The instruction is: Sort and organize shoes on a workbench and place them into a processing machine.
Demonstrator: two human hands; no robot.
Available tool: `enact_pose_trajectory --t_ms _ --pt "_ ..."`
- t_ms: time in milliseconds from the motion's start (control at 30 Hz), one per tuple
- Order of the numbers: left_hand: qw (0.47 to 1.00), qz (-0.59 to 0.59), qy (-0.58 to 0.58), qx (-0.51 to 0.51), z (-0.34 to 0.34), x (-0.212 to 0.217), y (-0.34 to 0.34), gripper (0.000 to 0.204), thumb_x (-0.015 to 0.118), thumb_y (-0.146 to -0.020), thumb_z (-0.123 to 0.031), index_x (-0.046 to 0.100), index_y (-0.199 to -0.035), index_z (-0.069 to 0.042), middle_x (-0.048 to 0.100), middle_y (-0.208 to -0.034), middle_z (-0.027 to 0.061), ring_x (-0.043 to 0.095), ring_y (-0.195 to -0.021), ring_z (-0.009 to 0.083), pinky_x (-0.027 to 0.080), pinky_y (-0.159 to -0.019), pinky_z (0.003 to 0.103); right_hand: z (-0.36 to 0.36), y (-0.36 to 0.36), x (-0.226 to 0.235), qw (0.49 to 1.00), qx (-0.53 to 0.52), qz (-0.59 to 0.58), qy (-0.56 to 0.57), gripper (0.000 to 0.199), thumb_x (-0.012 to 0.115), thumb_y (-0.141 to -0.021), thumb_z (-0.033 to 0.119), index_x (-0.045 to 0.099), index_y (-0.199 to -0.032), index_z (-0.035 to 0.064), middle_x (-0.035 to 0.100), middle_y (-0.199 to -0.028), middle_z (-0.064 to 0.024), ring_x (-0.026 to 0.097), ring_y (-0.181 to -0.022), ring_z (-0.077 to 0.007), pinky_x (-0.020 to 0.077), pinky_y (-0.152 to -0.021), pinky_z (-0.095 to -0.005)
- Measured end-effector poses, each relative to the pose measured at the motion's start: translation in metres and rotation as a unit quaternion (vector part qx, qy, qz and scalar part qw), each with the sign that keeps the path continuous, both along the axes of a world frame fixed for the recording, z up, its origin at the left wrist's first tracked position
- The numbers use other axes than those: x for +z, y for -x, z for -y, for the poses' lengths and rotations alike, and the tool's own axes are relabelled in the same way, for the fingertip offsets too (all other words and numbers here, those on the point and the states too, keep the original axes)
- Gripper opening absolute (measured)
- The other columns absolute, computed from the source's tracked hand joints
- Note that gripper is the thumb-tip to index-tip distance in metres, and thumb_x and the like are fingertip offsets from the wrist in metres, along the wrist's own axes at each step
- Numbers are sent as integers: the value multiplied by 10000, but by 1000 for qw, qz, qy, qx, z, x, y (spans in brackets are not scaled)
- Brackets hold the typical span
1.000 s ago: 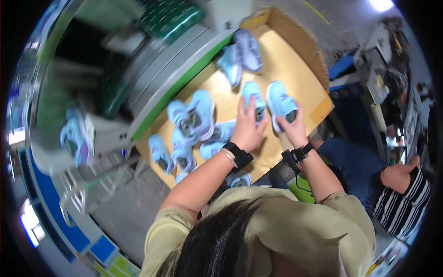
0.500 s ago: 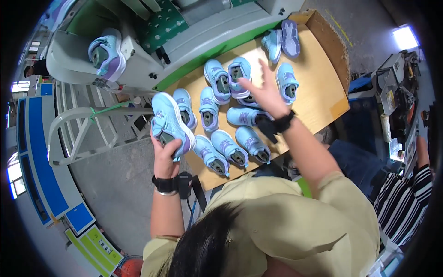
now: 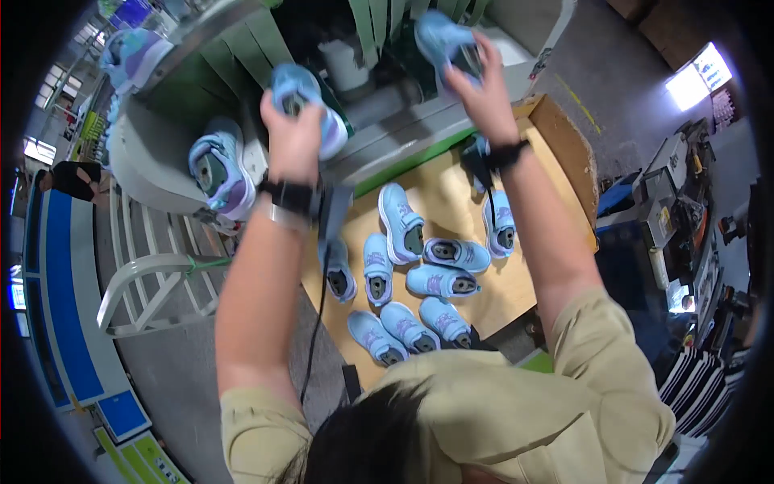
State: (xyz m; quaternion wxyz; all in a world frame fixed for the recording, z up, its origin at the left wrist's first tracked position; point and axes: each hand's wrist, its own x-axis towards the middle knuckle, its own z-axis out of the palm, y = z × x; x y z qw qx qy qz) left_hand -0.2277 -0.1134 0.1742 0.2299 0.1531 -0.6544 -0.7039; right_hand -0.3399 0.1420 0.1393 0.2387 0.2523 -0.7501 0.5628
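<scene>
My left hand (image 3: 292, 141) is closed round a light-blue sneaker (image 3: 295, 78) with a white sole, at the front of a pale machine. Farther right, my right hand (image 3: 488, 98) grips a second blue sneaker (image 3: 439, 39) by its heel end, near the hanging green strips; it is slightly blurred. Dark grey inserts show in the openings of both shoes. Below my hands, several matching sneakers (image 3: 397, 218) lie on a tan board table (image 3: 508, 286), some side by side and some crosswise. One more is partly hidden behind my right wrist.
Green strips (image 3: 371, 28) hang in the machine's opening. A blue-purple sneaker (image 3: 216, 173) rests on its left ledge (image 3: 153, 173), and another (image 3: 133, 58) lies farther back. White metal rails (image 3: 145, 278) stand left of the table; a cardboard edge (image 3: 564, 145) rises at its far right. A person (image 3: 74, 179) is far left.
Both hands have moved away from me, from over the table to the machine. My right hand, empty before, now holds a sneaker; my left still holds its own. The view has shifted.
</scene>
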Motion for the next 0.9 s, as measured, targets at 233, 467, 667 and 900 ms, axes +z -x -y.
enact_pose_trajectory --t_ms 233,467,667,900 --pt "906 68 401 118 95 -45 91 863 674 -862 -420 239 -1469 13 369 -1433 307 385 -1331 404 353 -1077 413 28 67 23 976 79 197 -43 545 599 -940 205 410 -1422 37 551 -1291 -169 546 -1139 -240 463 -944 -347" --pt "914 84 376 -124 -8 -90 -156 336 628 -877 -125 600 -1204 -51 416 -1423 198 416 -1316 379 339 -1089 414 -144 -158 -129 871 -32 402 -282 547 753 -821 245 532 -1278 42 550 -1267 -158 482 -1237 -295 386 -1040 -379" --pt "893 248 364 -95 -14 -135 -280 345 630 -873 -130 594 -1210 -62 386 -1440 211 391 -1339 369 320 -1103 418 -164 -279 -177 913 -68 342 -209 720 671 -777 19 344 -1415 77 461 -1362 -224 440 -1283 -385 361 -1077 -406" --pt "868 354 338 -85 -7 -143 -370 390 649 -860 -133 572 -1235 -61 312 -1473 256 335 -1353 423 289 -1114 452 -152 -331 -163 883 -69 419 -200 747 690 -799 126 308 -1436 35 390 -1392 -274 401 -1290 -427 328 -1099 -418"
